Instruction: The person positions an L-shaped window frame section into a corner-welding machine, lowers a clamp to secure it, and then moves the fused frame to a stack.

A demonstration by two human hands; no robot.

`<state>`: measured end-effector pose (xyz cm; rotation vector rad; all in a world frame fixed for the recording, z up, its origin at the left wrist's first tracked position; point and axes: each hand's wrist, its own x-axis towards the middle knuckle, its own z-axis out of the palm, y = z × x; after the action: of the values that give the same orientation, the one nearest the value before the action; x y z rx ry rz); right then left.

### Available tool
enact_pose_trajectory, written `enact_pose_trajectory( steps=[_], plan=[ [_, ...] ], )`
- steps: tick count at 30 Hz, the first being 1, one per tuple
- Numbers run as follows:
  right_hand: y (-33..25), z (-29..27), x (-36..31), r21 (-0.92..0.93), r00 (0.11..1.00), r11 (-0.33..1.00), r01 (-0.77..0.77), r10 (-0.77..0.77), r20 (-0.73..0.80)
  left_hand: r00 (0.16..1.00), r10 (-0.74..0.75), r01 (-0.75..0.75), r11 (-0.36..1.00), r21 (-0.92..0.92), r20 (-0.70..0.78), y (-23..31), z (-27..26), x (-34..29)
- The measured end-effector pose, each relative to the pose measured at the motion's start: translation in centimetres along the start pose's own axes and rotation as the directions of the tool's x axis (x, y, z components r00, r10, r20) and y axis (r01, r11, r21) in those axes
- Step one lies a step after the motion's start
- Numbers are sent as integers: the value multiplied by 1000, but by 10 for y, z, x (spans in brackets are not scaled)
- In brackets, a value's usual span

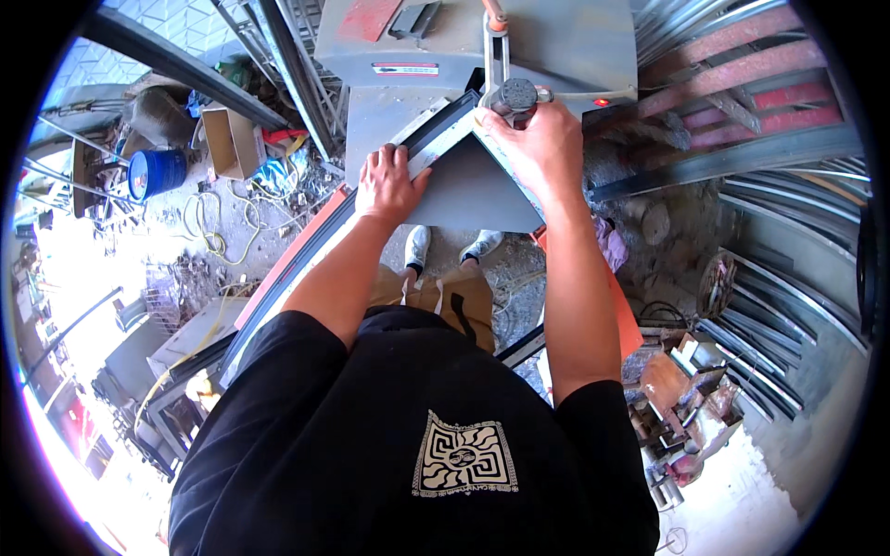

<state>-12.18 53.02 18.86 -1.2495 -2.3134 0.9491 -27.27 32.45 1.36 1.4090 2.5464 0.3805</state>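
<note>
A metal profile frame with dark and pale faces rests its mitred corner on a grey machine table. My left hand lies over the left bar, fingers across it and thumb toward the inside of the corner. My right hand closes around the right bar close to the corner, thumb stretched along the pale face; its other fingertips are partly hidden. Just beyond that hand sits a dark round knob, beside a slotted metal clamp arm with an orange end.
A red plate and a dark metal piece lie atop the machine. On the left stand a blue drum, a cardboard box and a loose yellow cable. Long metal profiles are stacked at right, near scrap pieces.
</note>
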Motion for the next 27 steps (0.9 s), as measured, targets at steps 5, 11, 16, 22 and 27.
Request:
enact_pose_trajectory(
  steps=[5,11,16,22,27],
  plan=[
    [6,13,4,50,999,998,31,-32,30,999,30,-31,999,-20,-22,0,-1,0],
    [-10,3,-6,81,1000,997,-11,10,14,999,30,-31,999,-28,-39,-2,0,1],
    [-6,3,-8,125,1000,992,-29,28,15,998,33,-35,998,-42,-54,-2,2,-1],
    [66,3,-22,251,994,964,-91,104,-40,999,26,-27,998,-48,-35,-1,2,0],
    [157,30,-95,-448,997,894,8,26,69,999,20,-22,999,-39,-43,-2,4,0]
  ],
)
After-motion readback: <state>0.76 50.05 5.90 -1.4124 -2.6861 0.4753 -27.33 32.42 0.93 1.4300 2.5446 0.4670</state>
